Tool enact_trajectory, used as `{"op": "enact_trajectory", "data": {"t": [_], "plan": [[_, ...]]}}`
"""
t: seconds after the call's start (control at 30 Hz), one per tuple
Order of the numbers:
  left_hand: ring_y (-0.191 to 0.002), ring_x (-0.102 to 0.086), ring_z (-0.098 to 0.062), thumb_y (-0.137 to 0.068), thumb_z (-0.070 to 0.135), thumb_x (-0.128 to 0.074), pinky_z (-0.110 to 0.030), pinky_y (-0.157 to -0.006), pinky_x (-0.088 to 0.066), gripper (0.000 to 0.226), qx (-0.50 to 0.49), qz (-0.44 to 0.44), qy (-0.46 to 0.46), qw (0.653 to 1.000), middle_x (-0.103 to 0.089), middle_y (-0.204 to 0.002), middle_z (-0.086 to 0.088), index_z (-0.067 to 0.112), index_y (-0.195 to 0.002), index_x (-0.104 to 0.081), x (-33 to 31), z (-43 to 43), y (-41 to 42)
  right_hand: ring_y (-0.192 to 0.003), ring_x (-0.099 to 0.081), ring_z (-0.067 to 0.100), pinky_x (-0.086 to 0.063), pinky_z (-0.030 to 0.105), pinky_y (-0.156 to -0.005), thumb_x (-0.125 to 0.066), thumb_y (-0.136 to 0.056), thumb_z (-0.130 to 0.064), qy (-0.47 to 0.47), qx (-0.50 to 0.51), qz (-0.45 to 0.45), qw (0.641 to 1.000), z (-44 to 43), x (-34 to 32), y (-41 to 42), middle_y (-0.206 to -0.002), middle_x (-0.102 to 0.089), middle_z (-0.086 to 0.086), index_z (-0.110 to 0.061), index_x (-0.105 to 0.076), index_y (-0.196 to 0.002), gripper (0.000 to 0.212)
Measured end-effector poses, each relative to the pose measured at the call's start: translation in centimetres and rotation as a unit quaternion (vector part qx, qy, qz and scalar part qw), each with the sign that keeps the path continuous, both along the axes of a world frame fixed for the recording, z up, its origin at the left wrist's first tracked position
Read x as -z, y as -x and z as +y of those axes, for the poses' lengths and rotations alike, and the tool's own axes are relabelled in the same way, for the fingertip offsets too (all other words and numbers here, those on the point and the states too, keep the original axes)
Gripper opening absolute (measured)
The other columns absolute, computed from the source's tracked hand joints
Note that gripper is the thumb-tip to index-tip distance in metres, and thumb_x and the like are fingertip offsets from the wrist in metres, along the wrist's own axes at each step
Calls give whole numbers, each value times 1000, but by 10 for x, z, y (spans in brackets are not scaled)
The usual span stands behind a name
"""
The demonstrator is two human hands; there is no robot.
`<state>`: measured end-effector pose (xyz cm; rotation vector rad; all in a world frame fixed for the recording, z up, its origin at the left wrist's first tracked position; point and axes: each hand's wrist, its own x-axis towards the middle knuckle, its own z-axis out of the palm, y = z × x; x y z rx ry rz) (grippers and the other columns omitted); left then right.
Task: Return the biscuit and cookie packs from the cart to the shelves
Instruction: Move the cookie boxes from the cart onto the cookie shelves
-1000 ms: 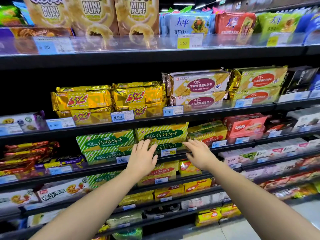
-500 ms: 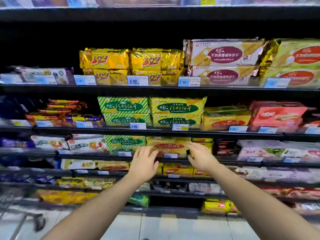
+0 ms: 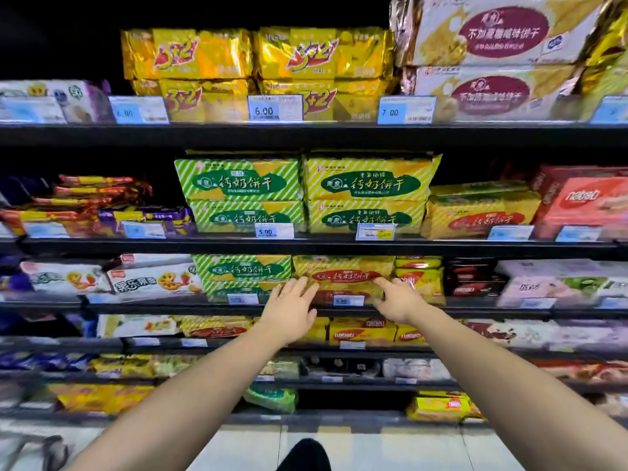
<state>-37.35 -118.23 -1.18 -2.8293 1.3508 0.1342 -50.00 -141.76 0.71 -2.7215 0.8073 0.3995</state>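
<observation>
Both my arms reach to the middle shelf. My left hand lies flat with straight fingers against the left end of a yellow biscuit pack with a red oval label. My right hand touches the same pack's right end with fingers extended. The pack sits on the shelf between a green-striped biscuit pack and small yellow packs. Neither hand is curled round anything.
Shelves above carry green-striped packs, gold 3+2 packs and a red Nabati box. Lower shelves hold more yellow and white packs. A cart wheel shows at bottom left on the pale floor. My dark shoe is at bottom centre.
The view has dropped and moved closer to the shelves. Both hands stay on the yellow pack, pushed slightly further onto the shelf.
</observation>
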Motion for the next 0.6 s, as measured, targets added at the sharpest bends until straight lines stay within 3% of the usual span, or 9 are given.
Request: {"op": "enact_trajectory", "data": {"t": [0.17, 0.4, 0.5, 0.6], "plan": [[-148, -22, -28, -102, 45, -40, -49, -122, -20, 62, 12, -40, 12, 999, -21, -163, -6, 25, -158, -22, 5, 4, -8, -131, -46, 38, -39, 46, -110, -46, -98, -48, 28, 8, -31, 999, 4, 4, -7, -138, -52, 17, -28, -37, -152, 58], [-151, -16, -30, -102, 43, -39, -50, -123, -18, 59, 22, -27, -5, 999, -17, -165, -8, 28, -157, -23, 1, 6, -8, -131, -45, 36, -38, 46, -109, -45, -98, -51, 34, 3, -19, 999, 9, -1, -2, -138, -51, 15, -29, -34, -152, 59], [-153, -10, -30, -102, 43, -39, -50, -124, -15, 58, 23, -17, -21, 999, -14, -166, -9, 27, -156, -25, -7, 9, 1, -136, -39, 36, -34, 48, -112, -46, -98, -47, 33, -12, -6, 999, 14, -10, 7, -146, -44, 14, -30, -30, -153, 60], [-155, -4, -28, -103, 42, -39, -50, -125, -12, 57, 16, 1, -27, 999, -9, -168, -7, 27, -156, -27, -22, 11, 13, -149, -23, 35, -22, 50, -121, -48, -99, -44, 33, -31, 5, 999, 19, -21, 18, -161, -27, 12, -32, -24, -157, 64]]}}
